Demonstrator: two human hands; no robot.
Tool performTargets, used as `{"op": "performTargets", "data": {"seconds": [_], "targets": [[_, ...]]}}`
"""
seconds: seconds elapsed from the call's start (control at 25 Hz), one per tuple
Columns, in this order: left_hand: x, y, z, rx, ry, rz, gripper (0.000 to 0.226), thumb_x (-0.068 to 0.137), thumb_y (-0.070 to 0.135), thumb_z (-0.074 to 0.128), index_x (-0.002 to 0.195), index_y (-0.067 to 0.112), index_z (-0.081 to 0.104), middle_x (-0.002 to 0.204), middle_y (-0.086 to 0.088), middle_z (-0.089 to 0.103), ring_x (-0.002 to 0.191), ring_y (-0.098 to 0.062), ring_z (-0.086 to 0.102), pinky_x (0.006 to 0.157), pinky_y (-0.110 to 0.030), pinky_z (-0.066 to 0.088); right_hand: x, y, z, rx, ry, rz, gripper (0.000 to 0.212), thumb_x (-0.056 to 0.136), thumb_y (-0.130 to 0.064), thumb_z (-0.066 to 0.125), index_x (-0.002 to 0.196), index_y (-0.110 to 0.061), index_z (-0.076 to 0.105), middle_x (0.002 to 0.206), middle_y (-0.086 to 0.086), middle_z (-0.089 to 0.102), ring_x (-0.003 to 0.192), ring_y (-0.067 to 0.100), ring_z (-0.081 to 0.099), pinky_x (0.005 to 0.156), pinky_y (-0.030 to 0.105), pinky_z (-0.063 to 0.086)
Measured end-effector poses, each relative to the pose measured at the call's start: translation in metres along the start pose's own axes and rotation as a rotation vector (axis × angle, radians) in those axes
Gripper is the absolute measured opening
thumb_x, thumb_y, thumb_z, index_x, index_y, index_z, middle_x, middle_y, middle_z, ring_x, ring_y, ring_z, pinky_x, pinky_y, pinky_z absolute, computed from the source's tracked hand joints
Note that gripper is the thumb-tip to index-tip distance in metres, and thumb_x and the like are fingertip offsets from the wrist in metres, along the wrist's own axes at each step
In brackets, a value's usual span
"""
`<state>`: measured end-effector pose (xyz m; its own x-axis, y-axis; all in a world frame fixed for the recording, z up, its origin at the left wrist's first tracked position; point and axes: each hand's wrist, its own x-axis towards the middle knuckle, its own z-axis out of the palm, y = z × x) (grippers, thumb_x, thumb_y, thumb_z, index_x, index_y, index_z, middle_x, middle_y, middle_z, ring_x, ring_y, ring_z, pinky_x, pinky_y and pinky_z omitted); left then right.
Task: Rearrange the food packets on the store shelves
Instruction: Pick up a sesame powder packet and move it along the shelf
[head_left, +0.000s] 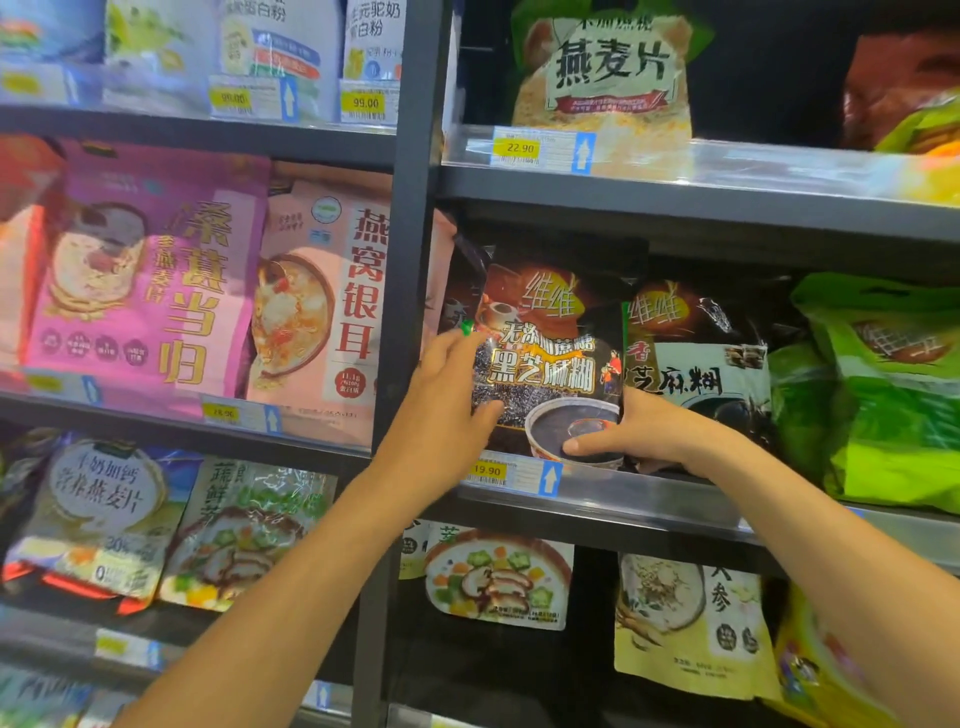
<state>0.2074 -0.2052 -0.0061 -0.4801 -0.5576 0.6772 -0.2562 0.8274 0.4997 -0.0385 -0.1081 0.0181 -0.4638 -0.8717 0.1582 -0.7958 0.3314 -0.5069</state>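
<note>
A dark brown black-sesame packet (550, 332) stands upright at the left end of the middle shelf (649, 499) in the right-hand bay. My left hand (447, 400) grips its left edge, thumb on the front. My right hand (639, 431) holds its lower right corner, thumb across the printed bowl. A second dark sesame packet (696, 353) stands right beside it, partly behind my right hand. Green packets (883, 395) fill the shelf's right end.
A dark upright post (410, 249) splits the two bays. Purple (150, 270) and pink (322, 301) packets stand in the left bay. An oat packet (602, 78) sits on the shelf above. Vegetable (498, 577) and ginseng (685, 623) packets hang below. A 19.90 price tag (514, 475) is under the held packet.
</note>
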Motion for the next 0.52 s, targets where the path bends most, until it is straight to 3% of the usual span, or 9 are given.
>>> {"op": "performTargets", "data": {"seconds": [0.12, 0.2, 0.4, 0.52], "targets": [[-0.007, 0.002, -0.011, 0.134, -0.016, 0.045, 0.027, 0.098, 0.022, 0.068, 0.125, 0.024, 0.068, 0.124, 0.000, 0.065, 0.111, -0.018, 0.064, 0.100, -0.038, 0.054, 0.003, -0.004, 0.003, -0.035, 0.021, -0.019, 0.085, 0.049, -0.078, 0.085, 0.115, -0.026, 0.070, 0.102, 0.013, 0.075, 0.088, 0.029, 0.074, 0.064, 0.037, 0.060], [0.003, 0.004, -0.013, 0.198, -0.101, -0.036, 0.012, 0.095, 0.025, 0.072, 0.106, 0.021, 0.070, 0.104, -0.002, 0.070, 0.098, -0.022, 0.067, 0.087, -0.040, 0.056, 0.005, -0.007, 0.006, -0.028, 0.027, -0.022, 0.080, 0.052, -0.074, 0.087, 0.111, -0.022, 0.072, 0.088, 0.015, 0.072, 0.068, 0.020, 0.064, 0.052, 0.030, 0.054], [0.025, 0.016, -0.003, 0.307, -0.217, -0.119, 0.034, 0.089, 0.029, 0.080, 0.096, 0.016, 0.050, 0.094, -0.004, 0.058, 0.088, -0.025, 0.057, 0.072, -0.034, 0.044, 0.010, -0.012, 0.007, -0.049, 0.065, -0.038, 0.055, 0.063, -0.062, 0.091, 0.100, -0.025, 0.074, 0.071, 0.009, 0.066, 0.056, 0.015, 0.056, 0.049, 0.029, 0.049], [0.034, 0.013, 0.004, 0.332, -0.210, -0.155, 0.037, 0.088, 0.029, 0.081, 0.099, 0.015, 0.048, 0.095, -0.005, 0.056, 0.088, -0.026, 0.056, 0.072, -0.035, 0.045, 0.018, -0.011, 0.005, -0.089, 0.070, -0.043, 0.063, 0.063, -0.063, 0.091, 0.108, -0.023, 0.073, 0.095, 0.019, 0.075, 0.078, 0.027, 0.072, 0.059, 0.037, 0.064]]}}
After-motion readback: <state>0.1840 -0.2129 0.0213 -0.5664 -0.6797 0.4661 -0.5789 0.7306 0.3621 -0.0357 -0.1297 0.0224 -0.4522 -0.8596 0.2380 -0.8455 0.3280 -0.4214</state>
